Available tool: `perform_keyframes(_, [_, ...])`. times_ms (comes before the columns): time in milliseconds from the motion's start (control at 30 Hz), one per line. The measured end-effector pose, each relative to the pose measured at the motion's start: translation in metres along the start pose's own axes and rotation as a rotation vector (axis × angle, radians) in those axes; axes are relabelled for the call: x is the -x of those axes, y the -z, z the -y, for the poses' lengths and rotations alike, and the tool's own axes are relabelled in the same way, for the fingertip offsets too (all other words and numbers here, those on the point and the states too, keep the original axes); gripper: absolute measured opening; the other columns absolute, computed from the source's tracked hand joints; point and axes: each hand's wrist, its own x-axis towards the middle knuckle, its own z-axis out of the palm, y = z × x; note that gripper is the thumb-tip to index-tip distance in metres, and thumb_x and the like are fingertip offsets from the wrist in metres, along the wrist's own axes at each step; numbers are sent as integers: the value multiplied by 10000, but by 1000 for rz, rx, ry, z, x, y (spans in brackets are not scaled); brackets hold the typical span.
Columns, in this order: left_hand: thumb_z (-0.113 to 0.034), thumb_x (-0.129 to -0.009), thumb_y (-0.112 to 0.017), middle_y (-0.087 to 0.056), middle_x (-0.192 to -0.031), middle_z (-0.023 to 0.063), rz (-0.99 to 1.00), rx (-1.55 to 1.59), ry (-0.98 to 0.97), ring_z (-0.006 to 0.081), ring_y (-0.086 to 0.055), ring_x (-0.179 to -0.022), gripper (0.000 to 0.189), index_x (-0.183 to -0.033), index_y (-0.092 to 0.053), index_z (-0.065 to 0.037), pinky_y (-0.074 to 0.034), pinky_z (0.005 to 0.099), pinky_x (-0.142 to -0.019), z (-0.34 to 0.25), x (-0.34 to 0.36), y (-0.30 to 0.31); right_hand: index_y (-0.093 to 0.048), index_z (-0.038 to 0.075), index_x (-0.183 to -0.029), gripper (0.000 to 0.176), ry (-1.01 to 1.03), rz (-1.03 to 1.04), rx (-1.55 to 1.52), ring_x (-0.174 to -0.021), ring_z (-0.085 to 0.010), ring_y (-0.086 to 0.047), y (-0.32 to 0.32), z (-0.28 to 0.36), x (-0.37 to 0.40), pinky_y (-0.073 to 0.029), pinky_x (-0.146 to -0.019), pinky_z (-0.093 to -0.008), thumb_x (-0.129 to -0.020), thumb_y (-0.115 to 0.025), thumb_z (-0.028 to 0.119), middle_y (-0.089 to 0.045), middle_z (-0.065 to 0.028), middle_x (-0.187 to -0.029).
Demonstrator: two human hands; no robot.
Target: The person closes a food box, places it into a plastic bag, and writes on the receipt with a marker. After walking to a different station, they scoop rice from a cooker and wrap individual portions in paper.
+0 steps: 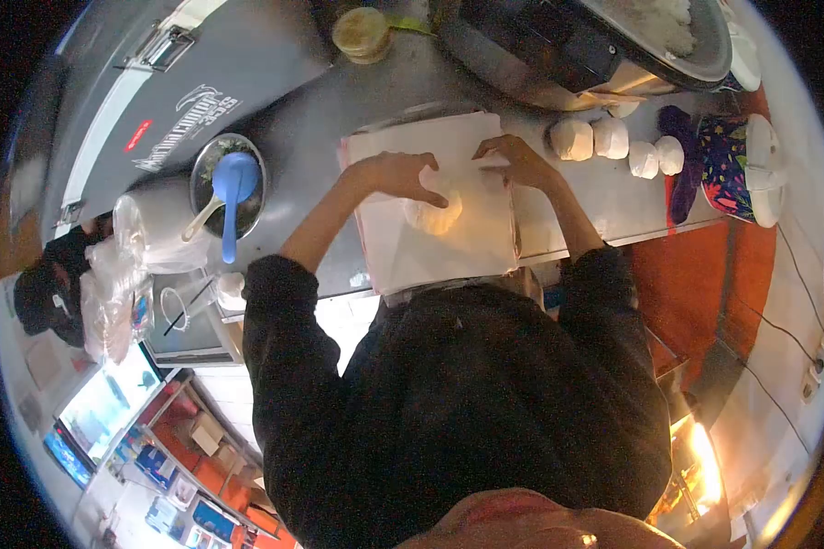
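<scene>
A stack of white sheets (449, 252) lies on the metal counter in front of my body. On it sits a round, pale mound (433, 218), whose material is too blurred to make out. My left hand (401, 176) reaches over the sheets from the left, its thumb and fingers apart and the thumb tip right at the mound's upper edge. Farther right, my right hand (515, 163) hovers by the sheets' right edge, fingers curved and spread with nothing between them.
Several white round bundles (611, 138) line the counter on the right, near a patterned pot (742, 169). A large cooker (604, 55) with white rice stands behind. To the left are a bowl (262, 197) with a blue ladle (237, 178), a grey cooler (220, 73) and plastic bags (110, 293).
</scene>
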Motion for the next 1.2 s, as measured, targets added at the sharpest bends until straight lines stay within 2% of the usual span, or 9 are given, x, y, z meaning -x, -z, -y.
perform_keyframes(167, [-607, -726, -645, -593, -1123, 201, -212, -450, -17, 324, -593, -1019, 737, -1243, -506, -100, -422, 455, -921, -5, 7, 1, -541, 41, -1041, 213, -178, -544, -100, -675, -126, -617, -55, -18, 36, -480, -478, -274, -871, -629, 133, -651, -80, -792])
perform_keyframes(333, [-425, -722, -730, -591, -1129, 181, 97, -364, 22, 276, -570, -1073, 654, -1215, -507, -57, -439, 421, -916, -3, 6, 10, -553, 49, -894, 90, -19, -831, -117, -577, -196, -581, -101, -23, 75, -465, -548, -334, -858, -616, 103, -587, -109, -670])
perform_keyframes(467, [-474, -750, -703, -516, -1288, 173, 279, 95, -328, 289, -484, -1204, 828, -1360, -354, -36, -370, 386, -1018, 35, -43, 8, -592, 51, -972, 129, -58, -645, -74, -620, -184, -580, -89, 12, 90, -471, -572, -342, -844, -605, 66, -580, -133, -698])
perform_keyframes(567, [-567, -805, -598, -324, -1457, 158, 158, 197, -21, 266, -310, -1344, 894, -1428, -250, -27, -254, 354, -1101, 16, -28, 13, -622, 57, -1002, 163, -4, -510, -133, -628, -171, -578, -96, 1, 92, -470, -576, -344, -841, -596, 59, -600, -124, -730])
perform_keyframes(633, [-545, -909, -441, -158, -1528, 123, 220, 273, -109, 239, -109, -1415, 790, -1456, -184, -36, -138, 343, -1140, 24, -27, -9, -637, 59, -1008, 172, 109, -540, -157, -623, -163, -572, -99, -5, 96, -465, -570, -340, -844, -586, 57, -609, -113, -743])
perform_keyframes(700, [-464, -941, -418, -191, -1501, 191, 131, 508, -463, 297, -164, -1398, 659, -1441, -258, -66, -184, 389, -1125, 18, -13, -36, -653, 53, -987, 160, -231, -457, -382, -633, -175, -580, -101, 5, 111, -470, -581, -330, -866, -549, 59, -642, -93, -797])
perform_keyframes(800, [-309, -950, -441, -114, -1523, 184, -38, 151, -454, 328, -86, -1414, 586, -1468, -216, -152, -115, 454, -1137, 2, -1, -59, -655, 66, -1033, 198, 204, -303, -149, -728, -203, -615, -118, -10, 118, -496, -644, -316, -885, -525, 76, -662, -100, -840])
perform_keyframes(900, [-187, -898, -527, -3, -1544, 131, -203, -92, -376, 361, -54, -1413, 679, -1478, -179, -247, -99, 546, -1123, -15, 8, -80, -644, 80, -1084, 228, -114, -289, -288, -867, -224, -634, -120, 3, 130, -512, -753, -337, -880, -544, 101, -681, -108, -948])
perform_keyframes(1200, [-421, -907, -459, -96, -1541, 103, -569, -77, -316, 294, -96, -1417, 615, -1454, -265, -219, -88, 503, -1139, -35, 22, -94, -630, 99, -1119, 448, 6, -220, -163, -1028, -251, -575, -121, 26, 141, -449, -884, -345, -691, -701, -12, -601, -111, -1146])
